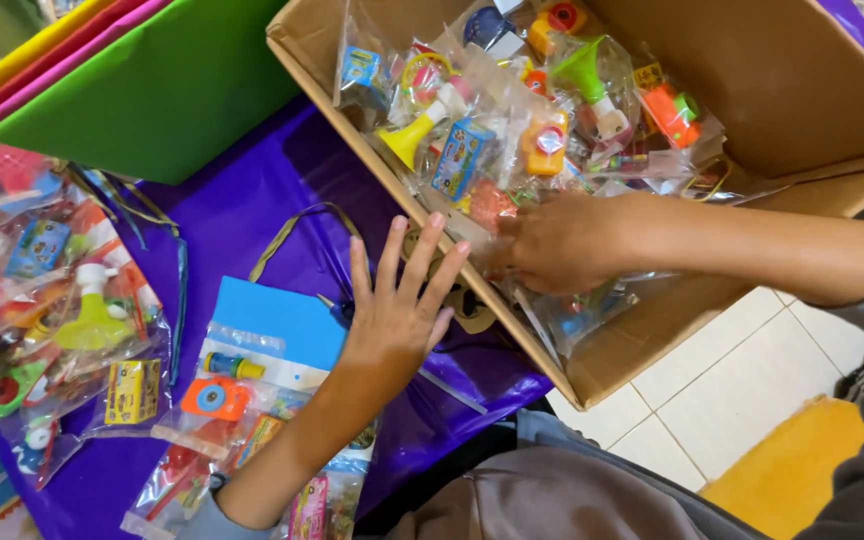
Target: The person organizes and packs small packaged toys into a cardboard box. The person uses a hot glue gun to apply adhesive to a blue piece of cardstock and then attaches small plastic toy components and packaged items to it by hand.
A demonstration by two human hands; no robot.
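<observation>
My left hand rests flat with fingers spread on the purple table cover, against the outer wall of a cardboard box. My right hand reaches into that box and closes on a clear plastic toy packet among several packets of small colourful toys. Just left of my left hand lies a blue card and a toy packet with an orange piece.
A pile of toy packets covers the table's left side. Green, pink and yellow sheets lie at the back left. Ribbon curls on the cover. White floor tiles and a yellow mat show at lower right.
</observation>
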